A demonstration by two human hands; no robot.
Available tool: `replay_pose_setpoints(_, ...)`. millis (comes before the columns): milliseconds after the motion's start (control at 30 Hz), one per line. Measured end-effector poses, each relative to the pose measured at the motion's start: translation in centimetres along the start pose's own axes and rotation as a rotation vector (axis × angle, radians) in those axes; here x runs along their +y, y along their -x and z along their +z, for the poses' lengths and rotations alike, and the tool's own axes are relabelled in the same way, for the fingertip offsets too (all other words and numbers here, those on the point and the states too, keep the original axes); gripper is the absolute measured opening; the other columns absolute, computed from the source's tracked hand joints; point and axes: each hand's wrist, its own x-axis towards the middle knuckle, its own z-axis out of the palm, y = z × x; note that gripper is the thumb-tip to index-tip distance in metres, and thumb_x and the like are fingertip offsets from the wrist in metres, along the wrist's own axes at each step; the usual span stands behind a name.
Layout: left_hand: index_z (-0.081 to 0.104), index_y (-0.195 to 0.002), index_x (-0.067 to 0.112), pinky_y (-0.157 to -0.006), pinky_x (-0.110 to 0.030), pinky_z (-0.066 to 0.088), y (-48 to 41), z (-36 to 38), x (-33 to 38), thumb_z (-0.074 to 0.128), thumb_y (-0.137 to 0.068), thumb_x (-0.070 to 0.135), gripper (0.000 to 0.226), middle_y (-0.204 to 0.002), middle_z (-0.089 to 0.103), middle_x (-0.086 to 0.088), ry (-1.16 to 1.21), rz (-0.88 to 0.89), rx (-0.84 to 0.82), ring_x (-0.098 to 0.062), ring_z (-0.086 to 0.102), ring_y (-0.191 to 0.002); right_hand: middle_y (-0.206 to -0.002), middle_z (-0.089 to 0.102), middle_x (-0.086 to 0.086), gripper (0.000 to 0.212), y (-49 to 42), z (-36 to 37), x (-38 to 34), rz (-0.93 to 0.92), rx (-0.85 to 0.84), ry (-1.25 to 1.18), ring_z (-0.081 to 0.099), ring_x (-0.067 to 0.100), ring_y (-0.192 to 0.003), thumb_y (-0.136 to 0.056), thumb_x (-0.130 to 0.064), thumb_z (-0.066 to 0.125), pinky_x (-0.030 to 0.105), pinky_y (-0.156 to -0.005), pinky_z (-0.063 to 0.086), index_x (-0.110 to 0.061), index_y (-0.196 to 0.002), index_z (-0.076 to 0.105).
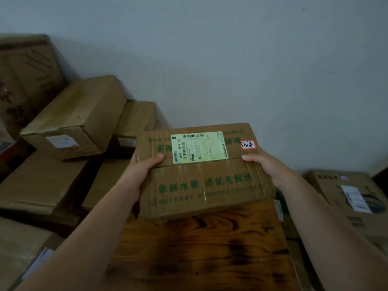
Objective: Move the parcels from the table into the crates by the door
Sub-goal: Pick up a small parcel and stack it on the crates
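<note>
From the head view, a flat cardboard parcel (201, 175) with green print and a pale shipping label (199, 147) is held above the far end of the wooden counter (199, 253). The left hand (140, 171) grips its left edge, thumb on top; the right hand (270, 164) grips its right edge the same way. More cardboard boxes (73, 118) are stacked to the left against the wall (231, 59), and another box (354, 198) sits low at the right.

Dim, bluish light; soft focus, blurred corners, wide-angle bending at edges
</note>
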Motion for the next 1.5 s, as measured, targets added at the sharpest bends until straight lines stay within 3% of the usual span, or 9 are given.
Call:
replay_pose_setpoints(233, 0.042, -0.135, 0.038, -0.073, -0.043, 0.051, 2.7, -0.2, -0.1, 0.074, -0.077, 0.022, 0.068, -0.113, 0.062, -0.003, -0.015, 0.163, -0.111, -0.026, 0.063, -0.098, -0.112, 0.066, 0.008, 0.058, 7.5, 1.5, 2.6, -0.241, 0.22, -0.12, 0.065, 0.031, -0.103, -0.067, -0.019, 0.074, 0.052, -0.092, 0.049, -0.029, -0.119, 0.05)
replay_pose_setpoints(367, 0.043, -0.133, 0.041, -0.085, -0.051, 0.051, 4.4, -1.0, 0.0, 0.077, -0.07, 0.022, 0.073, -0.115, 0.062, -0.003, -0.025, 0.206, -0.201, -0.028, 0.063, -0.101, -0.1, 0.066, 0.001, 0.046, 11.4, 2.6, 3.7, -0.307, 0.319, -0.156, 0.065, 0.018, -0.09, -0.084, 0.0, 0.061, 0.038, -0.078, 0.051, -0.024, -0.12, 0.047)
replay_pose_setpoints(467, 0.044, -0.129, 0.04, -0.078, -0.045, 0.053, 5.9, -1.7, -0.2, 0.075, -0.072, 0.021, 0.067, -0.113, 0.062, -0.002, -0.045, 0.24, -0.235, -0.026, 0.064, -0.098, -0.095, 0.065, -0.003, 0.041, 13.8, 3.5, 4.1, -0.304, 0.384, -0.191, 0.063, 0.014, -0.084, -0.085, 0.001, 0.06, 0.032, -0.069, 0.048, -0.027, -0.114, 0.048)
replay_pose_setpoints(667, 0.044, -0.132, 0.026, -0.063, -0.034, 0.048, 8.2, 0.3, 1.2, 0.071, -0.082, 0.029, 0.057, -0.104, 0.062, -0.002, -0.128, 0.228, -0.257, -0.022, 0.063, -0.087, -0.11, 0.064, 0.011, 0.061, 17.4, 1.4, 3.5, -0.176, 0.492, -0.254, 0.064, 0.031, -0.096, -0.072, -0.02, 0.075, 0.051, -0.089, 0.051, -0.015, -0.127, 0.048)
replay_pose_setpoints(800, 0.052, -0.127, 0.013, -0.059, -0.029, 0.048, 9.3, 5.0, 2.7, 0.071, -0.083, 0.032, 0.051, -0.109, 0.066, -0.008, -0.19, 0.272, -0.335, -0.021, 0.065, -0.085, -0.116, 0.066, 0.015, 0.077, 19.7, -2.8, 3.1, -0.195, 0.563, -0.3, 0.066, 0.035, -0.101, -0.054, -0.032, 0.08, 0.059, -0.088, 0.05, -0.019, -0.126, 0.055)
replay_pose_setpoints(1000, 0.051, -0.122, 0.017, -0.064, -0.032, 0.051, 10.1, 14.1, 0.6, 0.07, -0.084, 0.03, 0.044, -0.102, 0.066, -0.007, -0.199, 0.295, -0.447, -0.023, 0.066, -0.085, -0.109, 0.071, 0.009, 0.028, 22.6, -10.5, 5.6, -0.25, 0.541, -0.367, 0.069, 0.029, -0.097, -0.089, -0.028, 0.062, 0.049, -0.083, 0.053, -0.025, -0.116, 0.059)
replay_pose_setpoints(1167, 0.053, -0.122, 0.017, -0.07, -0.037, 0.053, 9.8, 23.4, -4.0, 0.071, -0.083, 0.03, 0.045, -0.102, 0.067, -0.007, -0.221, 0.228, -0.479, -0.024, 0.066, -0.089, -0.112, 0.069, 0.013, 0.034, 23.6, -19.0, 9.5, -0.203, 0.628, -0.294, 0.068, 0.03, -0.099, -0.09, -0.028, 0.061, 0.045, -0.083, 0.053, -0.013, -0.121, 0.059)
replay_pose_setpoints(1367, 0.043, -0.126, 0.012, -0.065, -0.038, 0.05, 8.8, 33.9, -9.6, 0.073, -0.08, 0.036, 0.06, -0.101, 0.062, -0.006, -0.237, 0.134, -0.334, -0.023, 0.063, -0.089, -0.107, 0.07, 0.014, 0.036, 21.3, -30.8, 12.7, -0.115, 0.606, -0.254, 0.069, 0.028, -0.094, -0.091, -0.027, 0.061, 0.035, -0.07, 0.055, -0.006, -0.121, 0.06)
replay_pose_setpoints(1500, 0.044, -0.127, 0.014, -0.061, -0.035, 0.046, 7.5, 37.6, -11.4, 0.069, -0.083, 0.041, 0.058, -0.098, 0.058, -0.003, -0.247, 0.124, -0.219, -0.019, 0.059, -0.085, -0.11, 0.069, 0.011, 0.048, 18.1, -35.8, 13.5, -0.06, 0.519, -0.27, 0.069, 0.029, -0.096, -0.083, -0.028, 0.068, 0.045, -0.081, 0.056, -0.012, -0.127, 0.055)
